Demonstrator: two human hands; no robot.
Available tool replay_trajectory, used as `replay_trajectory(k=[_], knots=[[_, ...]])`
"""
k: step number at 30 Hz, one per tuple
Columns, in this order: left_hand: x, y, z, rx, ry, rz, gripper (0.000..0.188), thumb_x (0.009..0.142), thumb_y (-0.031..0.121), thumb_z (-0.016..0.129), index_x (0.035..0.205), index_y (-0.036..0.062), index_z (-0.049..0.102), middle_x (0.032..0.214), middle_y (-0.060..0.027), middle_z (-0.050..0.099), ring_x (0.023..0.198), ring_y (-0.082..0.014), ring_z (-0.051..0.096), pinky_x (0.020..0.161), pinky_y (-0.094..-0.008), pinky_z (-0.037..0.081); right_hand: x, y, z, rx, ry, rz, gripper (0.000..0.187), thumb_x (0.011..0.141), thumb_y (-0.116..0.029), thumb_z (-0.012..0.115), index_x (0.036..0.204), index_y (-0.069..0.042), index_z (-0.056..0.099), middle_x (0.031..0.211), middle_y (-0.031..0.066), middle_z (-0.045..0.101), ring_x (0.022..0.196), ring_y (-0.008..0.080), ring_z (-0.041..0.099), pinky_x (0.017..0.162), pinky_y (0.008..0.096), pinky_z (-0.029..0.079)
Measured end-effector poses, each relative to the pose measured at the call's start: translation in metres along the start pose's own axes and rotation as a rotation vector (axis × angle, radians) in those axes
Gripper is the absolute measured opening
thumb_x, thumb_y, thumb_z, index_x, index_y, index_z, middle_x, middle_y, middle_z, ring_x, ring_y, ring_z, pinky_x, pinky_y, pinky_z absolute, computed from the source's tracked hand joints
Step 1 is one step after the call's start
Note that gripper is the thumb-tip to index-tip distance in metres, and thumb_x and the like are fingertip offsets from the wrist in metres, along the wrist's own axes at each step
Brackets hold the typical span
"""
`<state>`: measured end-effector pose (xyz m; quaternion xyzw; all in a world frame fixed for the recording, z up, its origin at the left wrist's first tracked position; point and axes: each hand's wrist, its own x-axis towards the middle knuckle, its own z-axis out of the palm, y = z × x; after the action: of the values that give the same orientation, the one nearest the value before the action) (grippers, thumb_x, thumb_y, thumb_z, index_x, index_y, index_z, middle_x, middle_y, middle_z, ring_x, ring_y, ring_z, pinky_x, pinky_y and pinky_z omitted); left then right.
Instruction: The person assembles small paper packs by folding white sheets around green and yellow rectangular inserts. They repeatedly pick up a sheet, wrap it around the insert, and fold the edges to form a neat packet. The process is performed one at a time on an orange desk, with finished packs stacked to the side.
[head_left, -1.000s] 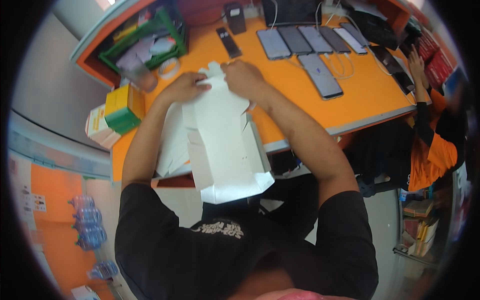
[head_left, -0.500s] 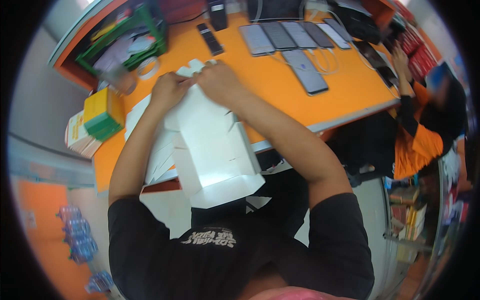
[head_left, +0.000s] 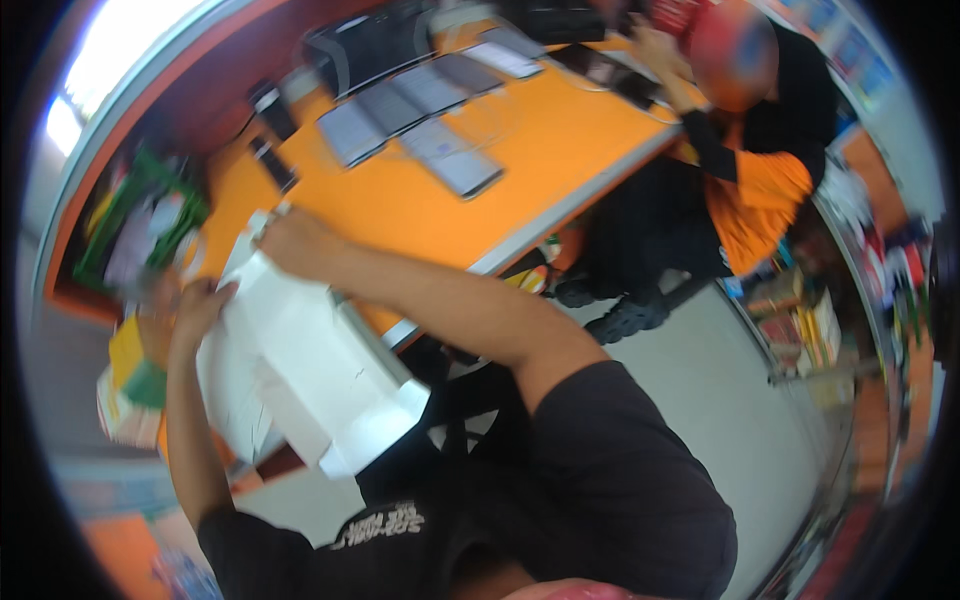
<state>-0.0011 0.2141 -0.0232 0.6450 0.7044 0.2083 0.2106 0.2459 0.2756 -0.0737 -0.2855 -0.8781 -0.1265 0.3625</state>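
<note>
A white cardboard box [head_left: 310,350], partly folded with raised side walls and end flaps, slants from the table's near edge towards my lap. My right hand [head_left: 300,245] is closed on its far end, fingers curled over the flaps. At the left of that end, my left hand [head_left: 200,310] grips the edge, its thumb against the cardboard; blur softens these fingers. More flat white cardboard [head_left: 222,375] lies beneath the box on its left side, partly hidden by it and by my left forearm.
Several phones [head_left: 450,158] with white cables lie across the orange table [head_left: 400,220]. A green tray [head_left: 130,215] holds papers at the left, and a yellow-and-green box [head_left: 135,360] stands nearer. A co-worker [head_left: 760,190] sits at the right end.
The whole view has swung to the right, so table and box appear further left and tilted. My hands have moved apart along the box's far end; the left sits lower on its edge.
</note>
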Motion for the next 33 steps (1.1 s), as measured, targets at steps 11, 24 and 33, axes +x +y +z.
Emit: replay_trajectory(k=[11, 24, 33], knots=[[-0.048, 0.066, 0.033, 0.641, 0.387, 0.098, 0.026, 0.084, 0.026, 0.074, 0.09, 0.001, 0.069, 0.086, -0.0192, 0.072, 0.077, -0.0352, 0.07, 0.073, -0.046, 0.054, 0.006, -0.006, -0.044, 0.071, -0.271, 0.059, 0.024, 0.084, -0.004, 0.058, 0.105, -0.004, 0.07, 0.096, 0.0133, 0.073, 0.1, 0.03, 0.067, 0.078, 0.0433, 0.057], [-0.035, 0.019, 0.02, -0.173, 0.114, -0.059, 0.046, 0.084, 0.03, 0.077, 0.111, -0.0063, 0.067, 0.097, -0.013, 0.071, 0.085, -0.0193, 0.068, 0.076, -0.0328, 0.053, -0.001, 0.002, -0.036, 0.295, -0.219, 0.242, 0.024, 0.093, -0.012, 0.051, 0.105, -0.001, 0.068, 0.096, 0.0184, 0.072, 0.093, 0.0353, 0.069, 0.079, 0.0484, 0.056], [-0.033, 0.066, 0.014, 0.538, 0.303, 0.056, 0.038, 0.086, 0.025, 0.073, 0.107, -0.0051, 0.061, 0.099, -0.0267, 0.071, 0.095, -0.0423, 0.069, 0.082, -0.0489, 0.053, -0.005, 0.001, -0.031, 0.204, -0.182, 0.215, 0.024, 0.082, -0.006, 0.061, 0.105, 0.0, 0.064, 0.098, 0.0188, 0.07, 0.095, 0.0344, 0.07, 0.08, 0.044, 0.056]])
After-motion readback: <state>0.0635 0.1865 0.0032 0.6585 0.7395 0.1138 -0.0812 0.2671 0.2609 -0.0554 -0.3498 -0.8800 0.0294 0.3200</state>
